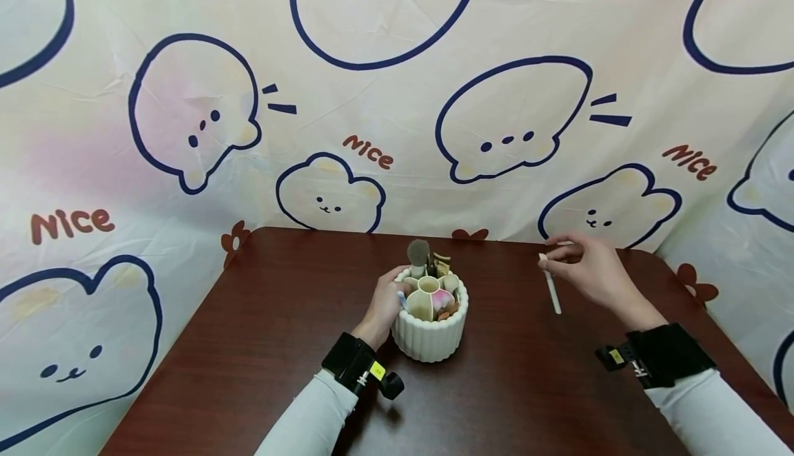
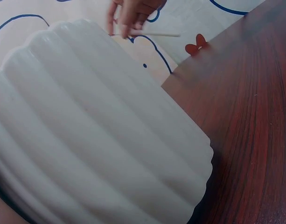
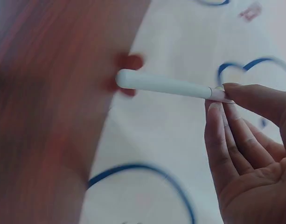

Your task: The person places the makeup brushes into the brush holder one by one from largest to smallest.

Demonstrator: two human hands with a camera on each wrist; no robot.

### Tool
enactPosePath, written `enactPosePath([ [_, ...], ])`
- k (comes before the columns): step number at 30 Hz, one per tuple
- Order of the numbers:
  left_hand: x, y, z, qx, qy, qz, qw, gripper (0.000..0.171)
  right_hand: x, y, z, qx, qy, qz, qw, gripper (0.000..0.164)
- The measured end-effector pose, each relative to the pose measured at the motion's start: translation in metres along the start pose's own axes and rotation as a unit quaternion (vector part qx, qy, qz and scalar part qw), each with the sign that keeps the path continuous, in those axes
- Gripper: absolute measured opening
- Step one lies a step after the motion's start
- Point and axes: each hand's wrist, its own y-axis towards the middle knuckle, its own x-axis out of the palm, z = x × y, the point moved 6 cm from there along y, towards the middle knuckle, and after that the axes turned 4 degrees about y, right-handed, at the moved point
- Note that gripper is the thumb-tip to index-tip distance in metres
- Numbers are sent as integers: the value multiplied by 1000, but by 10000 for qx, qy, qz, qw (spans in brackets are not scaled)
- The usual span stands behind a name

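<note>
My left hand grips the left side of a white ribbed holder, which stands upright on the table. In the left wrist view the fluted wall of the holder fills most of the picture. Inside it, a cream divider splits the space into compartments, and a large makeup brush sticks up at the back. Away to the right, my right hand pinches a slim white makeup brush between thumb and fingertips. Its rounded handle end points down, while the fingers hide its other end.
The dark brown wooden table runs back to a cartoon-printed cloth, which hangs behind it and along both sides. Several smaller items, among them a pink and white piece, sit in the holder.
</note>
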Motion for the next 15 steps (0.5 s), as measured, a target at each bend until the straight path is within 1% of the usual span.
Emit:
enactPosePath([
  [2,0,0,0,15,2,9,10000,57,2,0,-19,-72,225,38,9997,43],
  [5,-1,0,-1,46,10,17,10000,56,8,0,-54,-249,896,48,9957,43],
  [9,-1,-1,0,46,-3,-31,10000,57,18,-1,-106,-774,1731,120,9818,42],
  [12,-1,-1,0,15,-26,-64,10000,57,30,-2,-138,-1113,2020,155,9729,41],
  [15,0,0,0,17,-4,-71,10000,57,48,-1,-160,-1394,2323,67,9626,40],
])
